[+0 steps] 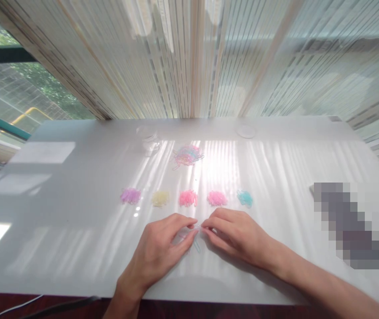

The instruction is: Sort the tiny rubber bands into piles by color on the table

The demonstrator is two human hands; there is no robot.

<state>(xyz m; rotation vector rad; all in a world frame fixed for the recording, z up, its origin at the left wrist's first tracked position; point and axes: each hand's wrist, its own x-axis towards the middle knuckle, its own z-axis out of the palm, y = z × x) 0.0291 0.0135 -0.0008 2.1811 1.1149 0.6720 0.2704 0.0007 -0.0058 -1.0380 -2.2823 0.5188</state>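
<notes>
Near the front of the white table, my left hand and my right hand meet almost fingertip to fingertip. Both are pinched on small, thin translucent pieces, too small to make out clearly. A few loose strands, one bluish, lie under my left fingers. Beyond the hands runs a row of small piles: purple, yellow, red-pink, pink and teal. A mixed-colour pile sits farther back.
A clear jar stands at the back of the table, with a clear round lid to its right. A pixelated dark object lies at the right. Striped curtains hang behind the table.
</notes>
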